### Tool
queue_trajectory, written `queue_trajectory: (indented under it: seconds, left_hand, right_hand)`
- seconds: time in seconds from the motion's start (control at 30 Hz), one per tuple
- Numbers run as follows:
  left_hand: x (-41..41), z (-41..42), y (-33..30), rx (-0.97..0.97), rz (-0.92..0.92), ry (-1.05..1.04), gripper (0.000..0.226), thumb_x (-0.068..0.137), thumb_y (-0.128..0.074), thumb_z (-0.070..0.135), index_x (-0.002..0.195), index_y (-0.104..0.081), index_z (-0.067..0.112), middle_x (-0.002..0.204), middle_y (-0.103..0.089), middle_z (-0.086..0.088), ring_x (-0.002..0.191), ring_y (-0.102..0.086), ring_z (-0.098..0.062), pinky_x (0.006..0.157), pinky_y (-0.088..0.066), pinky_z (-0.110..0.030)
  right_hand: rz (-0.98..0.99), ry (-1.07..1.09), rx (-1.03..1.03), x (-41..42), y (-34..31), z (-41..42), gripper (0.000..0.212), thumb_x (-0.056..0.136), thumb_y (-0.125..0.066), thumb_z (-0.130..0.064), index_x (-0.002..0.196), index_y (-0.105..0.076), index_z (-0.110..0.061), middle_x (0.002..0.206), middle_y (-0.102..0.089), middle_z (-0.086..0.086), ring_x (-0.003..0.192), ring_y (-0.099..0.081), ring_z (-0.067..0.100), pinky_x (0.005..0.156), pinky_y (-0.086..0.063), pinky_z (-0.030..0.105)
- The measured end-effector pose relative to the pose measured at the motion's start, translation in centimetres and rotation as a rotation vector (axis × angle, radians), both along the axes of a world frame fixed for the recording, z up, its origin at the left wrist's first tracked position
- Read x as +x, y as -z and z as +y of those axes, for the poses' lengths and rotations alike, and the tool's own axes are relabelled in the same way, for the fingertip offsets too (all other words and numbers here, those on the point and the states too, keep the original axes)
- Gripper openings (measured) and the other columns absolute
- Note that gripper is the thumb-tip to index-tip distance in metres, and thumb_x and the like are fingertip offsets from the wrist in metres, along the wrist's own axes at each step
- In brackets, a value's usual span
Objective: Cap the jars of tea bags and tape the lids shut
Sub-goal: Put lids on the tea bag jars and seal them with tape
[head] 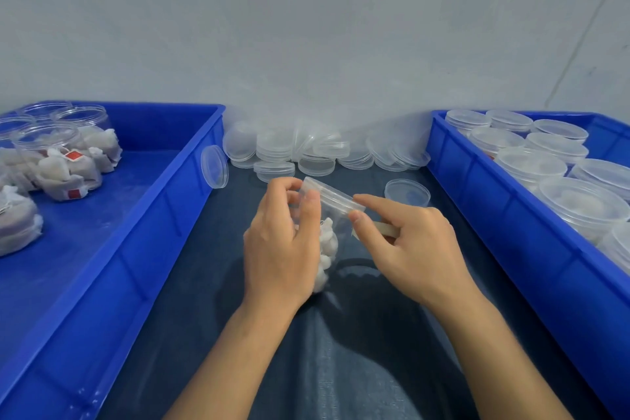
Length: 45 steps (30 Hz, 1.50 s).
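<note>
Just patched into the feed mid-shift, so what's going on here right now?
A person is sealing a jar of tea bags over their lap. The left hand holds the jar, tilted, with its lid already on. The right hand pinches a strip of tape at the lid's edge. The left blue bin holds uncapped jars, the right blue bin capped ones, and loose lids lie piled between them by the wall.

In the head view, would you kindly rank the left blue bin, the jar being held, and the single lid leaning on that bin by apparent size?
1. Left blue bin, largest by far.
2. Held jar of tea bags, partly hidden by the left hand.
3. Leaning lid, smallest, though it sits farther away, so the gap is somewhat exaggerated.
</note>
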<state>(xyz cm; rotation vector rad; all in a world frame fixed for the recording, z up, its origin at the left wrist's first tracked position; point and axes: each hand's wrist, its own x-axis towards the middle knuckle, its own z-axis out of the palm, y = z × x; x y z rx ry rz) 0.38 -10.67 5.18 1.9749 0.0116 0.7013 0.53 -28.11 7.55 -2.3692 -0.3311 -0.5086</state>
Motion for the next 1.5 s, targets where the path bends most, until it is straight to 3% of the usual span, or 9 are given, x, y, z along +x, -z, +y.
queue_trajectory:
  seconds: [0.1,0.2,0.3,0.4,0.5,0.77,1.13,1.27,1.5]
  left_hand:
    - [-0.4,-0.5,-0.1,0.095,0.083,0.055,0.045,0.091,-0.038,0.075,0.122,-0.041,0.042,0.121,-0.065,0.017,0.11,-0.062,-0.007,0.085,-0.045,-0.036]
    - [-0.3,-0.4,-0.1,0.11,0.125,0.05,0.055,0.083,-0.034,0.084,0.123,-0.036,0.047,0.12,-0.063,0.017,0.11,-0.062,-0.015,0.086,-0.043,-0.038]
    - [0.2,0.2,-0.1,0.073,0.159,0.036,0.053,0.083,-0.034,0.086,0.12,-0.039,0.049,0.114,-0.064,0.018,0.104,-0.063,-0.016,0.088,-0.05,-0.044]
    - [0.6,1.0,0.2,0.023,0.189,0.023,0.053,0.082,-0.034,0.089,0.116,-0.044,0.05,0.104,-0.064,0.022,0.099,-0.064,-0.01,0.084,-0.05,-0.042]
    - [0.8,1.3,0.3,-0.002,0.189,0.039,0.049,0.082,-0.036,0.089,0.112,-0.047,0.052,0.102,-0.064,0.024,0.097,-0.062,0.001,0.083,-0.05,-0.04]
    - [1.0,1.4,0.6,-0.105,0.168,0.075,0.046,0.082,-0.047,0.087,0.108,-0.055,0.05,0.102,-0.071,0.019,0.094,-0.068,0.0,0.084,-0.055,-0.039]
    - [0.4,1.1,-0.3,-0.265,0.149,0.169,0.054,0.078,-0.053,0.082,0.105,-0.065,0.038,0.098,-0.076,0.016,0.092,-0.074,-0.007,0.088,-0.059,-0.044]
    - [0.4,0.9,-0.3,-0.294,0.152,0.201,0.055,0.079,-0.055,0.081,0.106,-0.067,0.034,0.098,-0.077,0.011,0.092,-0.076,-0.013,0.091,-0.059,-0.05]
    - [0.5,0.8,0.1,-0.349,0.154,0.261,0.055,0.081,-0.054,0.078,0.113,-0.062,0.034,0.108,-0.077,0.01,0.102,-0.074,-0.014,0.096,-0.058,-0.049]
  right_hand:
    - [0.0,-0.003,-0.011,-0.1,0.0,-0.1,0.045,0.101,-0.044,-0.057,0.133,-0.07,-0.038,0.07,-0.072,-0.01,0.078,-0.067,0.018,0.083,-0.054,0.043]
    - [0.05,-0.05,0.001,-0.2,0.1,-0.1,0.05,0.103,-0.03,-0.046,0.14,-0.062,-0.042,0.074,-0.067,-0.016,0.084,-0.063,0.016,0.086,-0.05,0.044]
    - [0.075,-0.135,0.026,-0.1,0.1,-0.3,0.049,0.101,-0.032,-0.038,0.142,-0.055,-0.051,0.069,-0.059,-0.007,0.07,-0.056,0.017,0.071,-0.045,0.037]
    - [0.14,-0.22,0.065,0.1,0.1,-0.8,0.041,0.106,-0.038,-0.043,0.144,-0.048,-0.056,0.063,-0.053,0.008,0.058,-0.05,0.013,0.064,-0.046,0.032]
    - [0.099,-0.186,-0.035,0.3,0.2,-1.1,0.038,0.106,-0.041,-0.045,0.143,-0.051,-0.053,0.056,-0.05,0.001,0.056,-0.049,0.014,0.057,-0.034,0.021]
    - [0.053,-0.109,-0.115,0.7,0.4,-1.2,0.033,0.106,-0.044,-0.044,0.137,-0.057,-0.049,0.056,-0.053,-0.006,0.064,-0.054,0.019,0.073,-0.049,0.037]
    - [0.025,-0.105,-0.08,0.9,0.5,-1.2,0.036,0.103,-0.041,-0.052,0.134,-0.059,-0.05,0.052,-0.049,-0.011,0.06,-0.05,0.016,0.064,-0.038,0.031]
    - [-0.006,-0.059,-0.151,0.8,0.5,-1.1,0.037,0.102,-0.04,-0.056,0.133,-0.059,-0.048,0.057,-0.055,-0.024,0.059,-0.05,0.014,0.065,-0.042,0.033]
    - [-0.054,-0.005,-0.143,0.3,0.3,-0.5,0.038,0.1,-0.039,-0.058,0.132,-0.058,-0.049,0.051,-0.053,-0.013,0.065,-0.059,0.019,0.071,-0.054,0.042]
